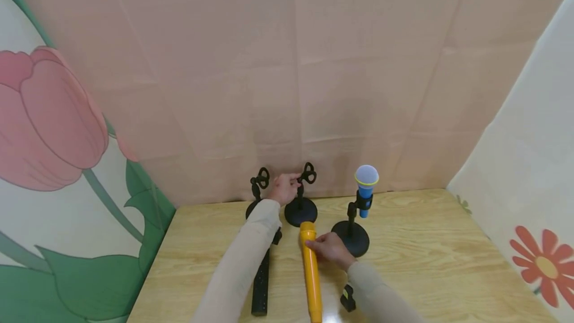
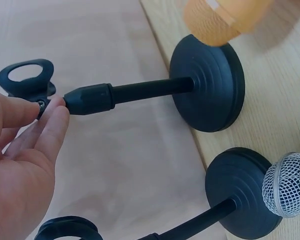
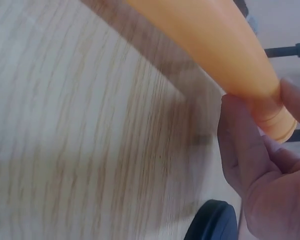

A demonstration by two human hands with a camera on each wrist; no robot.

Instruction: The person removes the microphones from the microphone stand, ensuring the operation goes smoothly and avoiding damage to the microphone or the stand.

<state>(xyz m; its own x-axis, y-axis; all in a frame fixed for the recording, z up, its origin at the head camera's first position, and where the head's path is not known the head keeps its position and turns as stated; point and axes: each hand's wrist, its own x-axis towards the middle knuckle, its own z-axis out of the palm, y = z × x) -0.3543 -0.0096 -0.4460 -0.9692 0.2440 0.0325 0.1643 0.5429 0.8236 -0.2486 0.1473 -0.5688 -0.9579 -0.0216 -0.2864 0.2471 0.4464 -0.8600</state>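
My left hand [image 1: 283,189] pinches the joint below the clip [image 2: 27,82] of the middle black microphone stand [image 1: 301,211], at the back of the table. The clip has a ring-like holder and is unoccupied. My right hand [image 1: 334,249] grips an orange microphone [image 1: 311,273] near its head end, thumb on one side and fingers on the other. The microphone points away from me, its head close to the middle stand's base. In the right wrist view, the microphone [image 3: 225,55] hangs over the wooden table with its shadow beneath.
On the right, another stand [image 1: 351,238] holds a blue microphone [image 1: 365,191]. A third stand [image 2: 240,190] is at left, partly behind my left arm. A black microphone [image 1: 261,285] with a silver mesh head [image 2: 287,185] lies before it. Behind the table [image 1: 417,243] hangs a pinkish-beige cloth [image 1: 287,64].
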